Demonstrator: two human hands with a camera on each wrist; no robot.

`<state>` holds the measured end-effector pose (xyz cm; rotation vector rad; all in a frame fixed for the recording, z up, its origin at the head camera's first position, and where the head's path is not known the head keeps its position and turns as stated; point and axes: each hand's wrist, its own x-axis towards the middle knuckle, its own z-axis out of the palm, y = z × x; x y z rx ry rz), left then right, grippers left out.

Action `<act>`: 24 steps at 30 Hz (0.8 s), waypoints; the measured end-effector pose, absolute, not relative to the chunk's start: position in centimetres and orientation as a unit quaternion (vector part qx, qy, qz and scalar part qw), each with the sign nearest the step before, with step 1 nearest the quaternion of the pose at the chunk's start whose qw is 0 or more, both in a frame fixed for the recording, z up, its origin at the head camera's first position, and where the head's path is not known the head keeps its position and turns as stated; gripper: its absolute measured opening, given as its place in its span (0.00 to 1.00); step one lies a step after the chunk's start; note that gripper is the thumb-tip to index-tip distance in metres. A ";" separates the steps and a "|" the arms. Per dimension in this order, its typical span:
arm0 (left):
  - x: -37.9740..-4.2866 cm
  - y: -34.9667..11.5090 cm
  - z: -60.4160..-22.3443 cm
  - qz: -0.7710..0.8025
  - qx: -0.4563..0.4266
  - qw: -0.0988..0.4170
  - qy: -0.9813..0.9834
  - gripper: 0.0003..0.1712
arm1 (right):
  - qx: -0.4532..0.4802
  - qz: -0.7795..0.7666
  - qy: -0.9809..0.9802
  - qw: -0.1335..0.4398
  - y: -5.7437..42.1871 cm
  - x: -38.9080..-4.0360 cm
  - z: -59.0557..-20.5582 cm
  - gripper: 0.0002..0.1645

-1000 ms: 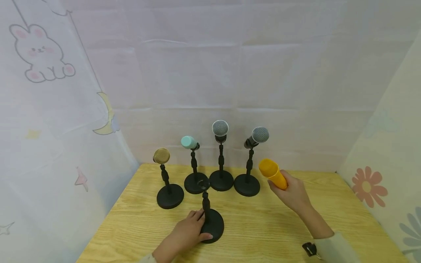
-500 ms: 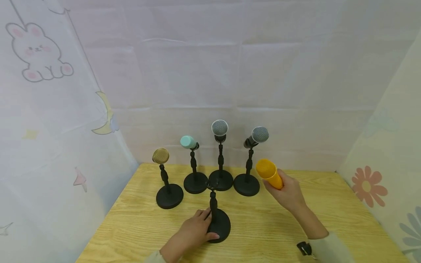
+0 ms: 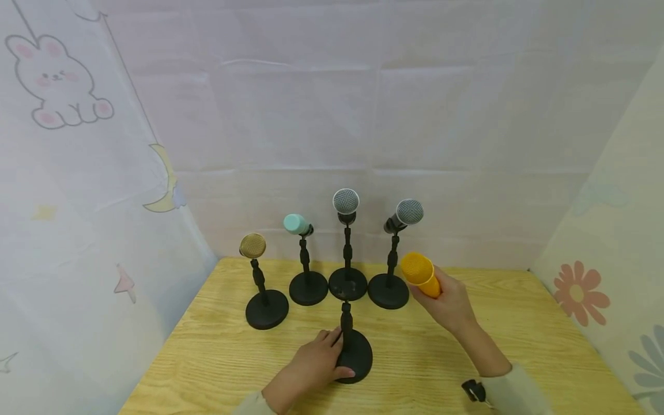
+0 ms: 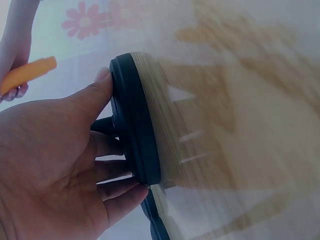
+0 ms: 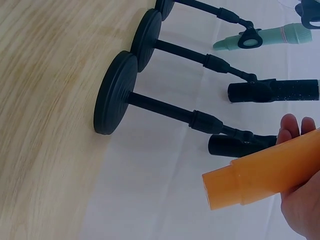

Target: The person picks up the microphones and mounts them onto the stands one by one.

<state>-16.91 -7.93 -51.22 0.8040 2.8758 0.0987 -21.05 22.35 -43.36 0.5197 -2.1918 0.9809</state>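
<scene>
My left hand (image 3: pixel 316 360) grips the round base of a black microphone stand (image 3: pixel 358 357) at the front middle of the table. In the left wrist view, the thumb and fingers (image 4: pixel 112 205) span the base's rim. This stand's clip holds no microphone and overlaps a rear stand's base in the head view. A yellow-orange microphone (image 3: pixel 418 270) is held in my right hand (image 3: pixel 451 300), above the table and right of that stand. Its head tilts up and to the left. The right wrist view shows its plain tail end (image 5: pixel 222 187) pointing away from the palm.
Behind stand several black stands with microphones: a gold-headed one (image 3: pixel 253 246), a mint green one (image 3: pixel 295 224) and two silver-headed ones, one central (image 3: pixel 346 202), one right (image 3: pixel 410 212). A pale cloth (image 3: pixel 467 144) hangs behind the wooden table (image 3: pixel 207 357).
My left hand has slid the bare stand to the right across the table. My right hand, with the orange microphone, has moved slightly left. The rear stands stay where they were.
</scene>
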 end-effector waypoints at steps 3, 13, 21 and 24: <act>-16.9 -7.5 -51.3 0.026 0.273 0.068 0.959 0.50 | 0.199 0.377 -0.839 0.339 22.1 -21.0 -43.3 0.22; -16.8 -6.1 -50.8 0.007 0.271 0.073 0.960 0.49 | 0.203 0.383 -0.830 0.351 21.1 -21.2 -43.0 0.22; -16.7 -5.3 -50.8 -0.014 0.282 0.061 0.957 0.50 | 0.204 0.389 -0.827 0.350 20.3 -21.2 -42.7 0.21; -16.7 -4.9 -50.9 -0.022 0.283 0.060 0.957 0.49 | 0.202 0.393 -0.829 0.343 20.0 -21.2 -42.6 0.21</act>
